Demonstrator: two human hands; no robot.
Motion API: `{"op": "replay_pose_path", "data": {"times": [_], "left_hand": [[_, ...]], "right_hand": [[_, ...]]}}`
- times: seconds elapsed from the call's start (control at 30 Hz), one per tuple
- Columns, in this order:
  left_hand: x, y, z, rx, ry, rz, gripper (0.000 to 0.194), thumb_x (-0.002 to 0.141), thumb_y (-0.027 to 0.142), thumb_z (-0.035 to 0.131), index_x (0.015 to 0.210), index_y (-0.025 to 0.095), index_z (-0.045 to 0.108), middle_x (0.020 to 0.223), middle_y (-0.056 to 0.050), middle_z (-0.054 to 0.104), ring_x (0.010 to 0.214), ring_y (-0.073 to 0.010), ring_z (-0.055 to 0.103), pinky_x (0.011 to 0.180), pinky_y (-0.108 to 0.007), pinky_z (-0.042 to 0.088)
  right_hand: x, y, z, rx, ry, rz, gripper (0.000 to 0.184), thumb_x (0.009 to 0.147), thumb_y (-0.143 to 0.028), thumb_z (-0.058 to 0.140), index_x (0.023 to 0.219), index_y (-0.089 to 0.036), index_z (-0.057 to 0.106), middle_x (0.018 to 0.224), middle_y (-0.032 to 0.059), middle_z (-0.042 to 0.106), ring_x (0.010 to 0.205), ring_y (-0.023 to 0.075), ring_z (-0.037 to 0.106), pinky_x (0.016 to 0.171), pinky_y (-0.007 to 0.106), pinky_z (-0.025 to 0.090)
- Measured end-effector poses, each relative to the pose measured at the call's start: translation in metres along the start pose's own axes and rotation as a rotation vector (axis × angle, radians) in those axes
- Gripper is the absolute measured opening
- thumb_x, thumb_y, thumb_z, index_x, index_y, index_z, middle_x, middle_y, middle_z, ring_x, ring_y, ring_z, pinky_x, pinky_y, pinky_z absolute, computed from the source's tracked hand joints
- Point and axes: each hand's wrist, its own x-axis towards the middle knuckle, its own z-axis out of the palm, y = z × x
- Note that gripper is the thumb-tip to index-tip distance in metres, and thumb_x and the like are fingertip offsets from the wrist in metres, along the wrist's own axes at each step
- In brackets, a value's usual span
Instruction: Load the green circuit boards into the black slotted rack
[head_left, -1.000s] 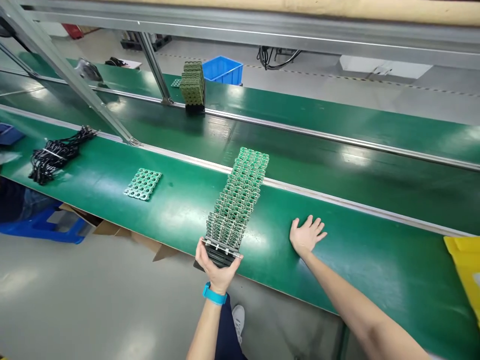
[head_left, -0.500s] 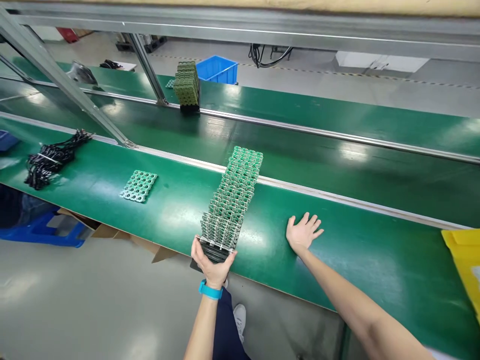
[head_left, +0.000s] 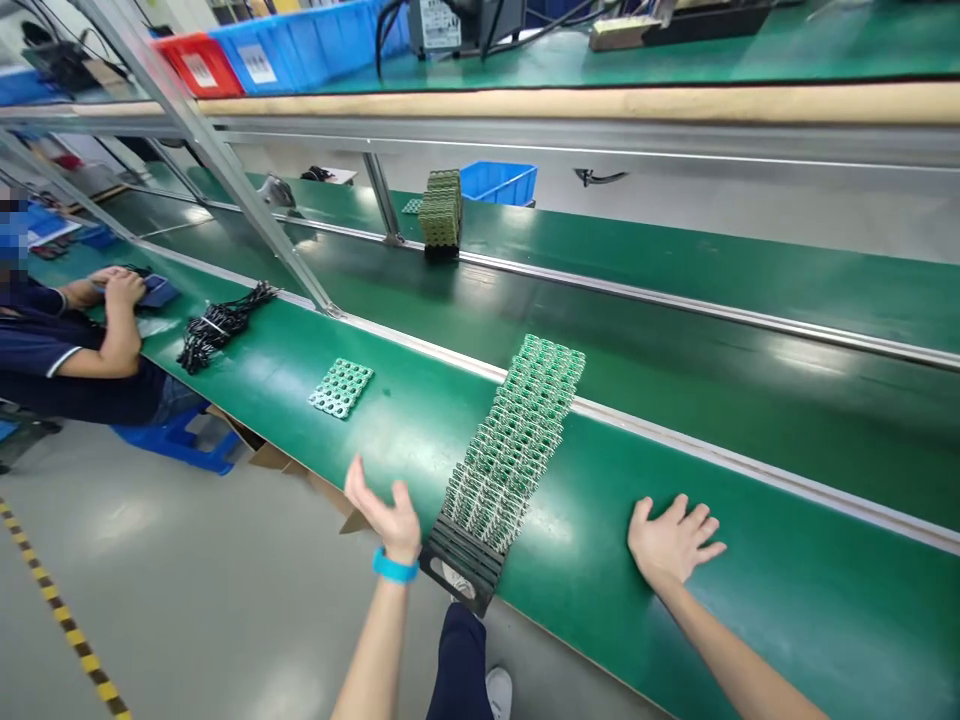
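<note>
A tall stack of green circuit boards (head_left: 517, 440) in a black slotted rack (head_left: 463, 566) rests on the near green table (head_left: 675, 600), with the rack's end hanging over the front edge. My left hand (head_left: 386, 512), with a blue wristband, hovers open just left of the rack, touching nothing. Flat on the table to the right of the stack lies my right hand (head_left: 671, 540), fingers spread. One single green board (head_left: 341, 387) lies on the table to the left.
A bundle of black cables (head_left: 221, 323) lies farther left. A seated person (head_left: 71, 350) works at the left end. A second stack of boards (head_left: 441, 208) stands across the dark conveyor belt (head_left: 675, 350), near a blue bin (head_left: 499, 180). A slanted metal post (head_left: 247, 200) meets the table.
My left hand has let go of the rack's end and moved left, now open. The camera has tilted up and turned left, revealing the seated person. My right hand stays flat.
</note>
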Motion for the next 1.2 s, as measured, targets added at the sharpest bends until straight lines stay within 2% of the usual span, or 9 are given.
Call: {"op": "replay_pose_path", "data": {"times": [0.07,0.13,0.27,0.47,0.67,0.8,0.9,1.07,1.2], "left_hand": [[0.064,-0.029,0.016,0.111,-0.062,-0.024,0.073,0.096,0.053,0.056,0.152,0.007,0.044,0.146,-0.027,0.048,0.144,-0.0347,0.043,0.124,-0.052,0.034],[0.124,-0.059,0.037,0.296,-0.274,-0.054,0.08,0.087,0.052,0.065,0.146,0.001,0.05,0.148,-0.032,0.046,0.145,-0.0418,0.04,0.125,-0.057,0.029],[0.208,-0.105,0.07,0.677,-0.662,-0.154,0.103,0.074,0.053,0.078,0.155,0.004,0.039,0.162,-0.035,0.028,0.155,-0.0505,0.021,0.125,-0.067,0.016],[0.25,-0.141,0.076,0.888,-0.965,-0.315,0.113,0.072,0.057,0.077,0.161,0.01,0.027,0.156,-0.03,0.042,0.147,-0.045,0.04,0.122,-0.064,0.028],[0.253,-0.133,0.062,0.849,-0.873,-0.286,0.108,0.072,0.056,0.077,0.16,0.012,0.031,0.148,-0.028,0.047,0.139,-0.0455,0.048,0.114,-0.056,0.041],[0.237,-0.11,0.039,0.587,-0.624,-0.18,0.112,0.07,0.052,0.079,0.16,0.008,0.031,0.15,-0.029,0.043,0.143,-0.0456,0.043,0.119,-0.057,0.037],[0.198,-0.084,0.008,0.269,-0.412,-0.099,0.124,0.067,0.06,0.082,0.162,0.007,0.025,0.153,-0.028,0.038,0.144,-0.0412,0.042,0.121,-0.054,0.038],[0.07,-0.024,-0.055,-0.081,-0.278,0.001,0.136,0.063,0.058,0.092,0.167,0.022,0.011,0.159,-0.023,0.033,0.144,-0.0387,0.045,0.121,-0.056,0.04],[-0.043,0.017,-0.072,-0.189,-0.29,0.007,0.129,0.069,0.049,0.092,0.167,0.029,0.011,0.161,-0.021,0.034,0.148,-0.0378,0.042,0.124,-0.058,0.034]], "right_hand": [[0.0,0.001,0.0,0.009,0.012,-0.011,0.082,0.089,-0.049,0.032,0.142,0.01,0.054,0.147,0.0358,0.04,0.142,0.0489,0.03,0.115,0.075,0.02],[0.0,0.004,0.001,0.018,0.027,-0.016,0.085,0.089,-0.052,0.03,0.143,0.008,0.055,0.147,0.0355,0.041,0.142,0.0494,0.031,0.114,0.075,0.02],[0.001,0.01,0.005,0.01,0.035,-0.03,0.088,0.09,-0.059,0.026,0.142,0.006,0.056,0.144,0.0362,0.043,0.139,0.0516,0.034,0.112,0.077,0.022],[0.001,0.012,0.005,-0.015,0.084,-0.091,0.088,0.093,-0.06,0.022,0.142,0.006,0.055,0.138,0.0369,0.046,0.135,0.0523,0.038,0.108,0.079,0.026],[0.002,0.012,0.007,-0.011,0.08,-0.086,0.083,0.093,-0.055,0.027,0.139,0.007,0.057,0.138,0.0372,0.047,0.135,0.0503,0.037,0.108,0.078,0.026],[0.001,0.009,0.005,-0.013,0.058,-0.058,0.073,0.093,-0.047,0.034,0.14,0.005,0.056,0.14,0.0354,0.046,0.137,0.0484,0.036,0.111,0.076,0.025],[0.0,0.002,-0.002,-0.046,0.021,-0.031,0.068,0.093,-0.04,0.041,0.139,0.008,0.055,0.144,0.0357,0.043,0.14,0.0474,0.033,0.113,0.074,0.025],[0.0,-0.005,-0.006,-0.052,-0.068,0.035,0.07,0.094,-0.035,0.042,0.146,0.012,0.048,0.153,0.034,0.034,0.145,0.0455,0.025,0.119,0.071,0.018],[0.0,-0.004,-0.005,-0.031,-0.077,0.06,0.07,0.094,-0.034,0.043,0.147,0.011,0.048,0.155,0.033,0.031,0.147,0.045,0.022,0.12,0.07,0.013]]}}
